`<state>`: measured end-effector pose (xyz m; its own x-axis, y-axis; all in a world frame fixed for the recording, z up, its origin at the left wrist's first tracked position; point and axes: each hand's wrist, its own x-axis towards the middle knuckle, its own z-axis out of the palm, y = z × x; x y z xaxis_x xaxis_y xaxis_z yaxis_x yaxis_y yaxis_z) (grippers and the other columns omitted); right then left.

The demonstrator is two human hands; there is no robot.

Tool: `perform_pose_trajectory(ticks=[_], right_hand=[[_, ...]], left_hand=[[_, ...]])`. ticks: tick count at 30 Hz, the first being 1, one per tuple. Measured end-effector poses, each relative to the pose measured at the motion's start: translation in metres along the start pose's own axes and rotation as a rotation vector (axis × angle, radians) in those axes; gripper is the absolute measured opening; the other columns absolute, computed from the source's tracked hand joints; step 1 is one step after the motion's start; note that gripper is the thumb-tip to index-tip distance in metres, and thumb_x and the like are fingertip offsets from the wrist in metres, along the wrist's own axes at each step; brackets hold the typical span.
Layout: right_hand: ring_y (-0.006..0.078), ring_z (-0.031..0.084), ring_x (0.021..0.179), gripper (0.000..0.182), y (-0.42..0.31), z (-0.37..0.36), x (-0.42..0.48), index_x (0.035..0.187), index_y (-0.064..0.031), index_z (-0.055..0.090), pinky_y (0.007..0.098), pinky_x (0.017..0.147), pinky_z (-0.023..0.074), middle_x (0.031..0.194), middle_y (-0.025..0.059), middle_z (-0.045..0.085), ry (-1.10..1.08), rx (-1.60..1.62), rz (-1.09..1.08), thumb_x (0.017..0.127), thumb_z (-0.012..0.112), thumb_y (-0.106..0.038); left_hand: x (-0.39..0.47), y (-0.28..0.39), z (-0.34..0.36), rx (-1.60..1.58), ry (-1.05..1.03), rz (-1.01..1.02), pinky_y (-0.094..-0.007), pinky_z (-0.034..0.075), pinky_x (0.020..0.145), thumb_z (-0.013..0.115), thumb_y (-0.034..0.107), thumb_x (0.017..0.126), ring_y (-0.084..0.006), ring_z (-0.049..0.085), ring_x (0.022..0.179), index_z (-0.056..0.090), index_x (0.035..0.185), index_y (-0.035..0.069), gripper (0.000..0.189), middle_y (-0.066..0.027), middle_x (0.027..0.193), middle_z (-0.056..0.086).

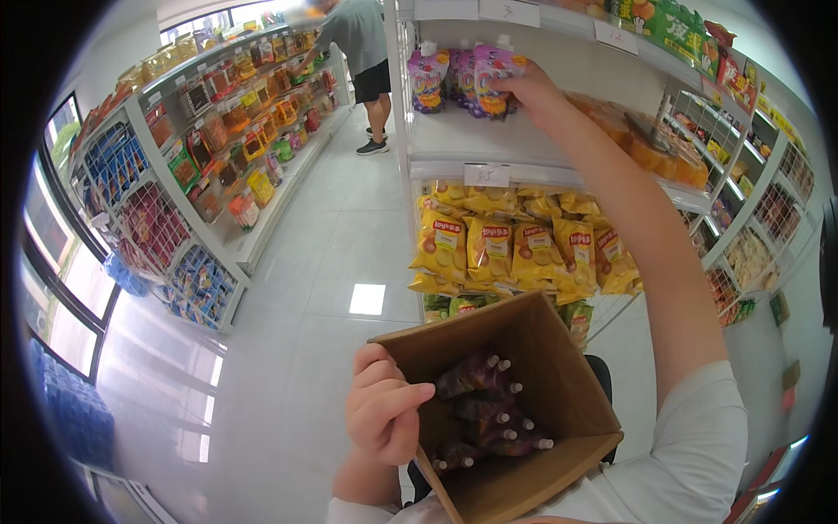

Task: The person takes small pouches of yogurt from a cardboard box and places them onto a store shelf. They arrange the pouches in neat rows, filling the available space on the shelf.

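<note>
My right hand (533,92) reaches onto a white shelf (458,141), its fingers on a purple spouted drink pouch (494,78). More such pouches (429,82) stand upright to the left of it on the same shelf. With my left hand (386,409) I grip the left edge of an open cardboard box (550,367), tilted against my body. Inside the box lie several purple pouches (484,406) with white caps. Whether the pouch under my right hand touches the shelf is hard to tell.
Below the shelf hang yellow Lay's chip bags (491,249). Orange-brown packaged goods (674,154) lie right of my forearm. A person (363,52) stands at the snack rack (229,131) across the aisle, at the upper left. Blue wrapped packs (72,406) stand by the window.
</note>
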<state>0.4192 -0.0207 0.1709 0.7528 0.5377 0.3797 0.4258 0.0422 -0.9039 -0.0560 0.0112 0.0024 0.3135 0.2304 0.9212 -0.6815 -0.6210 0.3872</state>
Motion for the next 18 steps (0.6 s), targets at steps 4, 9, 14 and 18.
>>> perform_pose_trajectory(ticks=[4,9,14,18], right_hand=[[0.0235,0.074,0.109,0.051,0.034,0.012,0.076,0.141,-0.0046,0.065,0.0375,0.094,0.0591,0.114,0.0093,0.078,0.088,-0.018,0.015,0.092,0.081,-0.007],[0.0295,0.076,0.113,0.044,0.068,0.036,0.112,0.132,-0.0022,0.074,0.0401,0.099,0.0589,0.118,0.0175,0.080,0.349,-0.592,-0.228,0.089,0.081,-0.013],[0.0322,0.076,0.115,0.037,0.061,0.029,0.100,0.125,-0.0020,0.077,0.0405,0.097,0.0598,0.122,0.0204,0.079,0.476,-0.559,-0.310,0.092,0.080,-0.017],[0.0324,0.075,0.106,0.026,0.044,0.054,0.049,0.119,-0.0033,0.074,0.0418,0.090,0.0594,0.114,0.0158,0.077,0.292,-0.406,-0.560,0.096,0.076,-0.016]], left_hand=[[0.003,-0.003,-0.001,-0.004,0.014,-0.030,-0.0445,0.042,0.084,0.059,0.005,0.092,-0.0204,0.047,0.060,0.075,0.101,0.003,0.019,-0.0019,0.065,0.059],[0.003,-0.005,-0.006,0.035,0.031,-0.065,-0.0462,0.043,0.085,0.057,0.010,0.098,-0.0191,0.047,0.060,0.073,0.100,0.006,0.017,-0.0007,0.065,0.058],[0.002,-0.004,-0.003,0.032,0.058,-0.072,-0.0480,0.043,0.088,0.057,0.015,0.102,-0.0204,0.049,0.062,0.072,0.099,0.006,0.018,-0.0023,0.066,0.058],[-0.004,0.001,-0.011,0.081,0.110,-0.071,-0.0499,0.043,0.089,0.057,0.020,0.106,-0.0217,0.049,0.064,0.072,0.100,0.005,0.023,-0.0032,0.067,0.057]])
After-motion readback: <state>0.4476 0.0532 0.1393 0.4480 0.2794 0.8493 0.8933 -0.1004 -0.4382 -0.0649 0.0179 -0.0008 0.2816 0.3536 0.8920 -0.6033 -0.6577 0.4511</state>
